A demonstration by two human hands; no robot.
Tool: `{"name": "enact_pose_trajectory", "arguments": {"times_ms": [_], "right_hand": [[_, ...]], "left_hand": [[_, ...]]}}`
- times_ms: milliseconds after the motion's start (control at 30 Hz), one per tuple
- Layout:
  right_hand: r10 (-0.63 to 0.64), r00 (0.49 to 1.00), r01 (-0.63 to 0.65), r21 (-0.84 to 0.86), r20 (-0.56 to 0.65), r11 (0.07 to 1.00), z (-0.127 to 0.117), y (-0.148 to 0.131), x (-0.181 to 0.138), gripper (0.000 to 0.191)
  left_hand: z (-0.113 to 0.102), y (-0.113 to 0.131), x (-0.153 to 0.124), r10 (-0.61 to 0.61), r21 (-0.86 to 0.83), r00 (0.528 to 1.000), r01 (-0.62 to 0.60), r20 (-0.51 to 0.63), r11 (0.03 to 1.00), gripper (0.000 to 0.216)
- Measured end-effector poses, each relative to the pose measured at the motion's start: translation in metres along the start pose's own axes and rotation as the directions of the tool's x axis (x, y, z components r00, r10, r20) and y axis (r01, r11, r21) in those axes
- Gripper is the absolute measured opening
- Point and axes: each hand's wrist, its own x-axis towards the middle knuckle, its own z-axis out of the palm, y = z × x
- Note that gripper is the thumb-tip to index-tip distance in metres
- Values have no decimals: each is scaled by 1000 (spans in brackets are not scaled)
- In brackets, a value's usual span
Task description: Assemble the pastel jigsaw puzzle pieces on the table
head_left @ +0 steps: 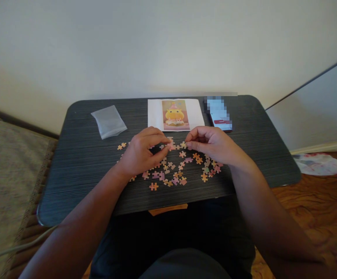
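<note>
Many small jigsaw puzzle pieces [172, 166] in pink, orange, yellow and mauve lie scattered on a dark striped table [83, 174]. My left hand [145, 149] is closed, its thumb and forefinger on a pink jigsaw piece [172, 147] at the top of the scatter; several pieces are hidden beneath this hand. Just to the right, my right hand [212, 144] pinches a pale yellowish jigsaw piece [183, 145] by its right side. Behind both hands lies a white sheet [154, 112] with a printed picture [175, 115] of a yellow figure in a party hat.
A clear plastic bag [109, 122] lies flat at the back left of the table. At the back right, beside the sheet, is a phone [221, 116] with its screen lit and partly blurred. A pale wall [168, 50] rises behind the table. A whitish plastic bag [319, 164] rests on the wooden floor.
</note>
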Motion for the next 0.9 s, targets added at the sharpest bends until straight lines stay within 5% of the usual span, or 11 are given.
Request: {"name": "enact_pose_trajectory", "arguments": {"times_ms": [333, 900], "right_hand": [[26, 997, -41, 223, 71, 974, 18, -13, 9, 28], [18, 997, -41, 327, 74, 944, 23, -9, 10, 36]], "left_hand": [[-5, 12, 4, -48, -181, 997, 57, 54, 982, 21], [-4, 10, 4, -1, -207, 1000, 5, 19, 978, 24]]}}
